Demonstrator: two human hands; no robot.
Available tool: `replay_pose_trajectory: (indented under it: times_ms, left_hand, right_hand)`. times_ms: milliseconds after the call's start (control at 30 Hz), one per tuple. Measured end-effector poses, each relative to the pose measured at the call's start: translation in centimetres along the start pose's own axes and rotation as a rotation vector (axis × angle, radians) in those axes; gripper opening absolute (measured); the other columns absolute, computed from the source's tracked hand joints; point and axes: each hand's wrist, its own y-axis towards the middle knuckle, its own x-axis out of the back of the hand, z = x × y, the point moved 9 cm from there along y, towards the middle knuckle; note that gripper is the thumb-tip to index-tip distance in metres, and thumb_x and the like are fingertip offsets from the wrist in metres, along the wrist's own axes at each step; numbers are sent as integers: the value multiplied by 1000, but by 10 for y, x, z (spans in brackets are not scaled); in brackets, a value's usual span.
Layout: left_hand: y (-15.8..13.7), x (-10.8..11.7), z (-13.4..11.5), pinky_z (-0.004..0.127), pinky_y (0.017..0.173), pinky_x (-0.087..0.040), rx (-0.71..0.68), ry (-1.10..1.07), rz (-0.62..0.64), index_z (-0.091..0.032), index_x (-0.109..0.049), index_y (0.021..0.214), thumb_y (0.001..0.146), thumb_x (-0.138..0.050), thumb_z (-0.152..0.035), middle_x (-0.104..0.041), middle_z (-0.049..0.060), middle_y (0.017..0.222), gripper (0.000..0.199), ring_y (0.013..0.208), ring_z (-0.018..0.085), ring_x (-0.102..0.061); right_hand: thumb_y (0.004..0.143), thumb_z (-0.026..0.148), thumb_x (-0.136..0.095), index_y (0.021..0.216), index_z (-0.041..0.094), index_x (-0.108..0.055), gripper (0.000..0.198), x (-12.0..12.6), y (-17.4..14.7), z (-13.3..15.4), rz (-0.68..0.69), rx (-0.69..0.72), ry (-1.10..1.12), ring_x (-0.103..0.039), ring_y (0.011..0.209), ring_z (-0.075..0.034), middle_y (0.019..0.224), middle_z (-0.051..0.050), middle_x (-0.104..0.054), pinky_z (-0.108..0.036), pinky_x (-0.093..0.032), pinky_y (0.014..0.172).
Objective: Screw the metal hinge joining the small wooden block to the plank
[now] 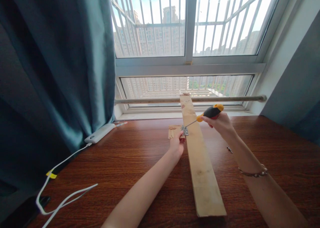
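Observation:
A long pale wooden board [201, 168] lies on the brown table, its far end near the window rail. Beside its left edge sits a small wooden block [173, 131], and a metal hinge [185, 130] spans the two. My left hand [177, 144] is closed around the block's near side, with the thumb at the hinge. In my right hand [222, 123] is a screwdriver [211, 111] with a black and yellow handle, held at a slant. Its tip reaches the hinge; whether it sits in a screw is too small to tell.
Small metal pieces [229, 149] lie on the table [140, 168] right of the board. A white power strip [101, 133] with a white cable [63, 161] is at the left by a dark curtain [60, 54]. A metal rail [152, 100] crosses before the window.

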Motion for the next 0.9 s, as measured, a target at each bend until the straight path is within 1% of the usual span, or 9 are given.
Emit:
replay_pose_trajectory:
  times_ms: [67,100,233,267,300,400,533,667,900]
  left_hand:
    - [-1,0,1,19,49,-43,11,-1,-1,-10,-61,67,71,-60,4,-66,4,64,15,51,8,-56]
    - [-1,0,1,19,50,-43,14,-1,-2,-10,-61,66,71,-59,4,-66,4,64,15,51,9,-56]
    - [-1,0,1,19,51,-45,7,2,-7,-11,-62,68,71,-59,4,-67,4,66,16,54,10,-59]
    - [-1,0,1,19,50,-45,7,5,-6,-11,-61,68,71,-59,4,-66,4,65,16,54,10,-59]
    - [-1,0,1,19,50,-44,9,11,-6,-11,-61,68,71,-59,4,-66,4,65,16,53,10,-58]
    - [-1,1,2,19,50,-44,19,19,-8,-11,-61,67,71,-60,3,-66,5,65,15,52,10,-58]
    - [-2,0,1,19,49,-44,14,18,-7,-11,-61,68,70,-60,3,-67,4,65,15,53,10,-58]
    - [-3,-1,-1,18,48,-42,3,23,-3,-11,-60,66,69,-61,4,-66,4,65,15,52,9,-57]
    - [-3,0,0,20,53,-45,9,10,-2,-11,-61,67,70,-60,4,-67,5,66,16,55,10,-59]
  right_hand:
    - [59,43,-73,61,15,-63,29,-7,0,-4,87,-29,56,-46,41,-11,46,2,-53,-22,-34,39]
    - [59,42,-73,63,16,-64,28,-8,0,-4,93,-27,48,-48,43,-11,49,2,-56,-22,-37,41]
    - [58,45,-75,64,17,-68,29,3,-3,8,-78,88,-202,-59,56,-17,57,-1,-64,-27,-46,52]
    - [58,46,-75,64,17,-68,30,4,-4,10,-113,97,-216,-61,57,-19,59,-2,-65,-28,-48,53]
    - [59,46,-75,66,17,-68,31,4,-4,9,-127,92,-181,-63,58,-20,62,-3,-67,-28,-49,54]
    - [62,44,-74,76,16,-69,32,0,-5,3,-126,42,62,-67,60,-22,70,-5,-70,-30,-55,54]
    - [64,41,-75,75,13,-68,31,4,-7,1,-185,23,243,-68,61,-24,70,-8,-71,-34,-58,56]
    - [63,38,-76,76,11,-67,31,4,-9,7,-165,14,305,-68,59,-24,71,-8,-71,-35,-59,54]
    - [63,39,-76,74,11,-67,31,0,-9,4,-144,-10,274,-68,59,-25,68,-8,-71,-35,-59,54]
